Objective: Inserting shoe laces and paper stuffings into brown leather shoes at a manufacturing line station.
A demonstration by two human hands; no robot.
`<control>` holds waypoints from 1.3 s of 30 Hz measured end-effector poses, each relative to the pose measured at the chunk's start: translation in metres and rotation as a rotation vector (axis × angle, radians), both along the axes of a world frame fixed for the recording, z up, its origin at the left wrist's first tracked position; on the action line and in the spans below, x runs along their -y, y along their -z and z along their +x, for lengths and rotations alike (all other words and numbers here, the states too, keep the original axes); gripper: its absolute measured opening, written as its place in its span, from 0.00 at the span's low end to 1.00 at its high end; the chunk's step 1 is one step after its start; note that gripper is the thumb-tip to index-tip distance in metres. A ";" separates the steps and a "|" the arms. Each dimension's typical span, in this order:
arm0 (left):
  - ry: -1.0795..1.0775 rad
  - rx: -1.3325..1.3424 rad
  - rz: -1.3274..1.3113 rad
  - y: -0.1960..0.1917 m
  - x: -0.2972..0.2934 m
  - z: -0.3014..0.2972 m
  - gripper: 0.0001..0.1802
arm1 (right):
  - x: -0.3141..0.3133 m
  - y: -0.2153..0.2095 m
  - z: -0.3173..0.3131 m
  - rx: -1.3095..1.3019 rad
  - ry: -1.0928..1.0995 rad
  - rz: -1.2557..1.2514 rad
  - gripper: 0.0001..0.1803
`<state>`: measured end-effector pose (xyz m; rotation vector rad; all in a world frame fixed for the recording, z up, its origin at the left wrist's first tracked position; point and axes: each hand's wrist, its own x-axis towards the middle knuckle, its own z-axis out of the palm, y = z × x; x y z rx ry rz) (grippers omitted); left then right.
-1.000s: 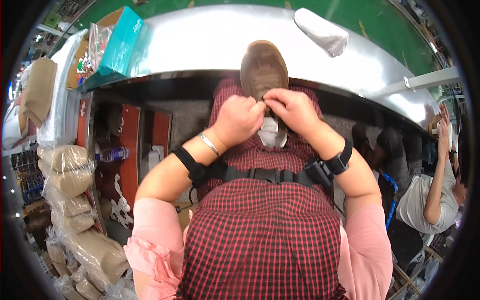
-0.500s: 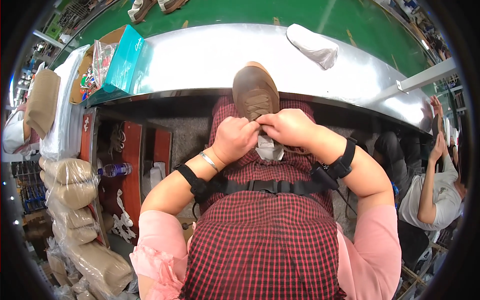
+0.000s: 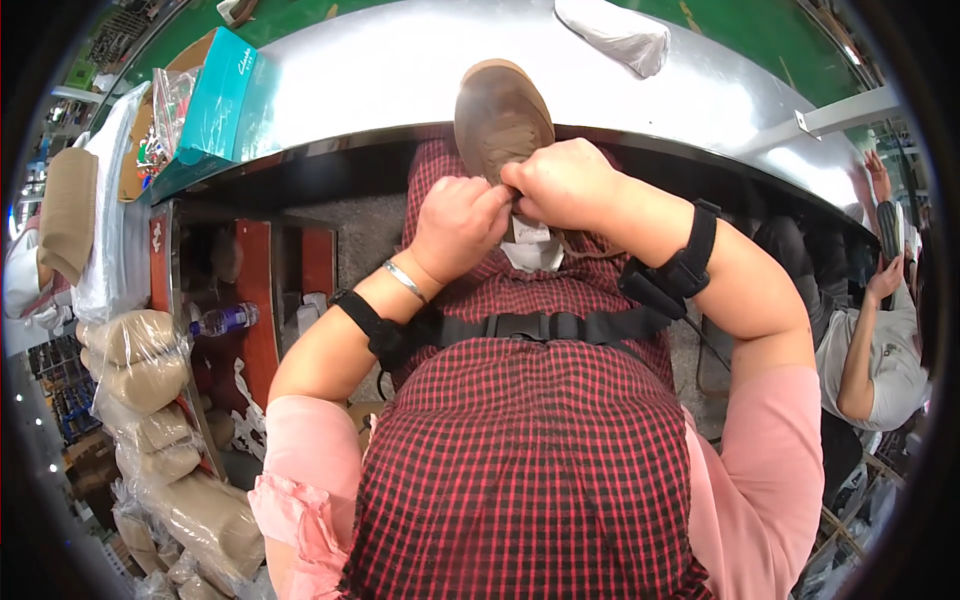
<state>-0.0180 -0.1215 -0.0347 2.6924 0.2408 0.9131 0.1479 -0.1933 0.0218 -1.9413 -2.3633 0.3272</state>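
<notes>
A brown lace-up shoe (image 3: 497, 105) points away from me, its toe end over the near edge of the metal bench and its heel end above my lap. My left hand (image 3: 462, 225) and my right hand (image 3: 567, 188) meet over the upper part of its lacing. Both are closed in a pinch, seemingly on the shoelace; the fingers hide most of the lace there. White paper (image 3: 532, 247) sticks out at the shoe's opening, just below my hands. A loose lace end (image 3: 580, 248) hangs under my right hand.
On the shiny metal bench (image 3: 350, 80) stand a teal box (image 3: 215, 95) of small bagged items and a white-wrapped shape (image 3: 615, 35). Plastic-wrapped brown pieces (image 3: 140, 370) are stacked at left, beside a wooden shelf holding a bottle (image 3: 225, 320). Another person (image 3: 870, 350) sits at right.
The view has tilted, so the bench and shoe sit higher in it. My two hands stay together at the lacing, the right one now slightly more over the laces.
</notes>
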 end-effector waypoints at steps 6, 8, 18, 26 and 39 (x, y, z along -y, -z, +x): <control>0.027 0.035 -0.143 0.001 -0.001 -0.001 0.11 | 0.007 0.020 -0.005 -0.218 0.148 0.071 0.09; 0.048 0.033 -0.152 -0.002 -0.003 0.002 0.11 | 0.011 0.020 -0.002 -0.199 0.161 0.067 0.08; 0.031 -0.083 -0.558 -0.013 0.007 -0.017 0.17 | -0.010 -0.003 0.027 -0.261 0.016 -0.349 0.14; 0.006 -0.135 -0.106 -0.032 0.010 -0.008 0.10 | -0.009 -0.004 0.028 -0.542 0.101 -0.461 0.11; -0.008 -0.232 0.174 -0.042 0.009 0.000 0.09 | 0.004 -0.011 0.026 -0.373 0.000 -0.024 0.14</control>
